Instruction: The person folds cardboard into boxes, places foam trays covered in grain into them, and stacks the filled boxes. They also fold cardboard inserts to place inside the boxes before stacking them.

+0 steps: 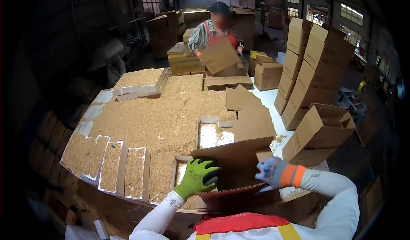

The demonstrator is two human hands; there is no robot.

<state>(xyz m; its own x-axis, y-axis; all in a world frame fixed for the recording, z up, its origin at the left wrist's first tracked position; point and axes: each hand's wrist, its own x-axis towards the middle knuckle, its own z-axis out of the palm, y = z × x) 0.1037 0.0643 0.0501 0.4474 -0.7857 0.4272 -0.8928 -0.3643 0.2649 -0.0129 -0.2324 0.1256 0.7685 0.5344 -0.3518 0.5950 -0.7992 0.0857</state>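
Note:
An unfolded cardboard box (237, 163) stands open at the table's near edge, in front of my red apron. My left hand (197, 178), in a green glove with dark fingertips, grips the box's left end with its fingers bent over the edge. At the right end, my right hand (273, 171) wears a blue and grey glove with an orange cuff. Its fingers are curled at a small end flap (264, 154) and slightly blurred. Flat cardboard sheets (254, 122) lie just beyond the box.
White trays packed with straw-coloured shreds (158, 107) cover much of the table. Several such trays (113, 167) stand at the left. Tall box stacks (309, 75) and an open carton (318, 135) rise at right. Across the table, a co-worker (218, 33) holds a cardboard piece (220, 56).

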